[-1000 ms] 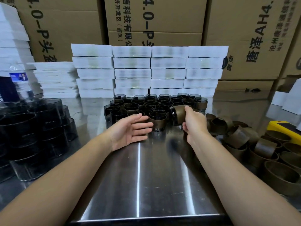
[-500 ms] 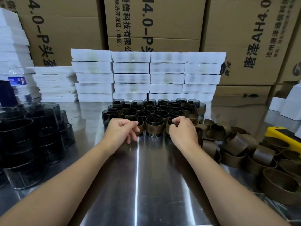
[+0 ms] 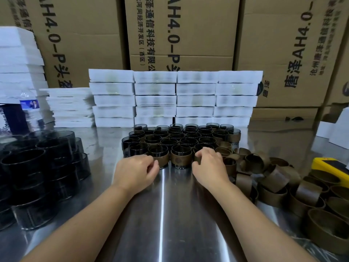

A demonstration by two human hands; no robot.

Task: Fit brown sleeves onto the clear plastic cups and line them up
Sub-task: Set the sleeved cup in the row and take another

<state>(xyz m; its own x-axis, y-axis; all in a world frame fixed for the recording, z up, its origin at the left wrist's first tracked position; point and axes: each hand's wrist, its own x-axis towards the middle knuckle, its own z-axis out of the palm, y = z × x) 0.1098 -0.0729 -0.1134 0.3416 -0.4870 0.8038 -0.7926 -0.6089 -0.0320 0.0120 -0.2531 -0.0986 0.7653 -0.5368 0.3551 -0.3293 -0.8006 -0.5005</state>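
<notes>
Block of sleeved cups (image 3: 178, 157) sat mid-counter (image 3: 170, 214), rows touching. Right hand (image 3: 209, 165) was curled round the front row's end cup (image 3: 201, 146). Left hand (image 3: 136, 171) was curled against another, couldn't tell if gripping. Bare cups (image 3: 37, 167) nested in stacks left, loose brown sleeves (image 3: 273, 176) heaped right, white boxes (image 3: 175, 95) behind.

Left hand (image 3: 135, 172): was bare.
Right hand (image 3: 209, 167): was bare.
Left forearm (image 3: 90, 210): was bare to the lower edge of view.
Right forearm (image 3: 251, 210): was bare to the lower edge.
</notes>
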